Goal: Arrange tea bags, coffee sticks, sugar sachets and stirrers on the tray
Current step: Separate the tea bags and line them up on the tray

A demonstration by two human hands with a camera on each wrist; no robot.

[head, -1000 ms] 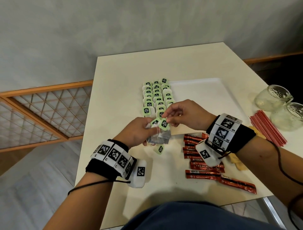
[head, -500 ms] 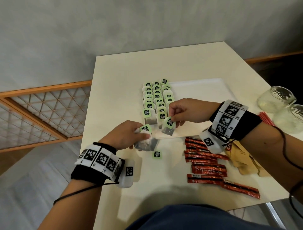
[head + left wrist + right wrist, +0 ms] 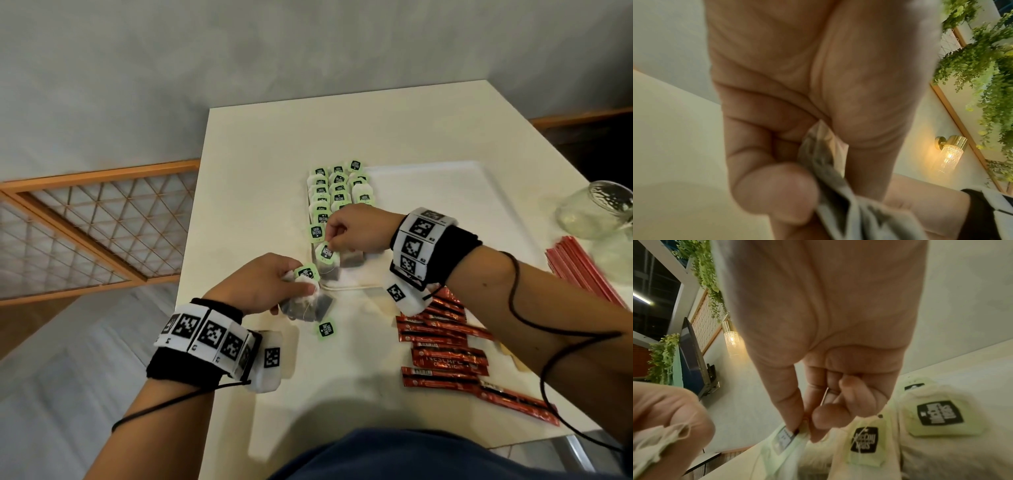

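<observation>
A white tray (image 3: 455,192) lies on the cream table; rows of green-tagged tea bags (image 3: 337,197) fill its left side. My right hand (image 3: 334,241) pinches the green tag of one tea bag (image 3: 327,262) at the tray's near left corner; the pinch on that tag (image 3: 786,437) shows in the right wrist view. My left hand (image 3: 291,286) grips a small bunch of tea bags (image 3: 310,305) just in front of the tray; these bags (image 3: 838,186) pass between thumb and fingers. One loose green tag (image 3: 325,329) lies on the table below them.
Red coffee sticks (image 3: 445,353) lie scattered at the near right. Red stirrers (image 3: 582,270) lie at the right edge beside two glass jars (image 3: 596,212). Brown sachets (image 3: 510,353) peek from under my right forearm. The tray's right part (image 3: 479,212) is bare.
My right hand drew a tea bag from the left hand's bunch and carried it forward to the tray's near left corner. The left hand dropped slightly toward the table with the remaining bags.
</observation>
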